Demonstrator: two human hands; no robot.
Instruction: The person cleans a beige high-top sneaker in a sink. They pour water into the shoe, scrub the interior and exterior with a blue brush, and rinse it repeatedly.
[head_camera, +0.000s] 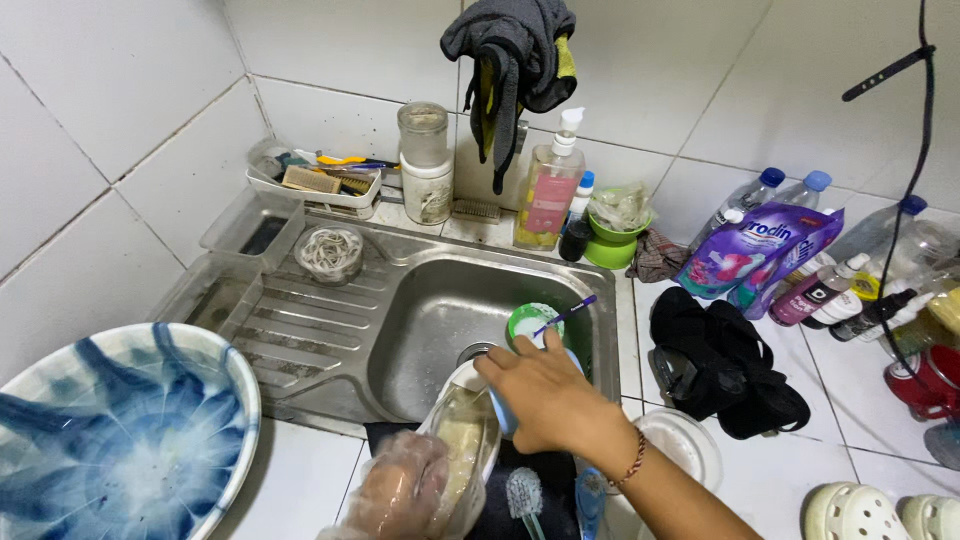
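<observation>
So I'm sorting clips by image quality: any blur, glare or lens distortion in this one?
Head view: lighting is even and soft, shadows faint. The left hand in its clear plastic glove looks smeared by blur at the bottom edge, while the right hand over the steel sink is fairly sharp. Mild sheen on the sink basin, no harsh glare. Wide-angle bending shows in the tile lines and the blue-and-white bowl.

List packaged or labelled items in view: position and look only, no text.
Pump bottle: behind the sink, clear, pink label, white pump.
Purple pouch: right counter, leaning on the bottles, floral print.
Blue-capped clear bottles: against the right wall.
Small bottles: right of the pouch, lying, pink and dark labels.
White canister: behind the sink, glass jar stacked on top.
No signs or screens.
</observation>
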